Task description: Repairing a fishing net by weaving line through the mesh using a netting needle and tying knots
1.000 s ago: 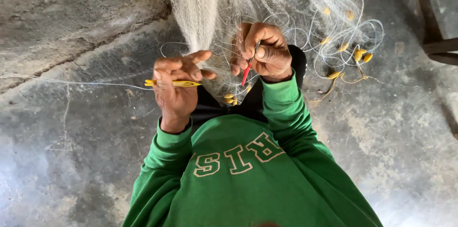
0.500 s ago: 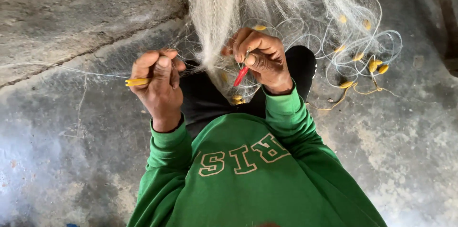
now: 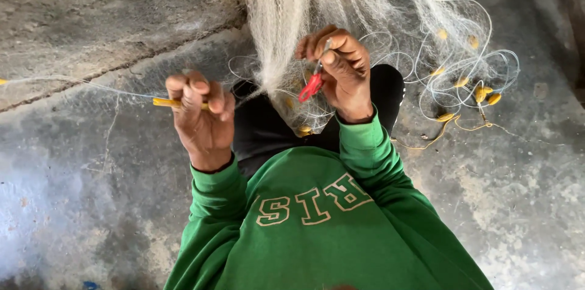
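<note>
A pale fishing net (image 3: 286,28) hung in a gathered bundle between the hands, spilling onto the concrete floor (image 3: 91,205). The left hand (image 3: 201,113) was closed around a yellow netting needle (image 3: 167,102), from which a taut line ran off to the left. The right hand (image 3: 341,70) pinched a small red-handled cutter (image 3: 312,86) against the mesh. The net was judged light, limp and snag-prone; it would be best gripped as a bunched strand, not by single threads. Yellow floats (image 3: 484,94) lay to the right.
</note>
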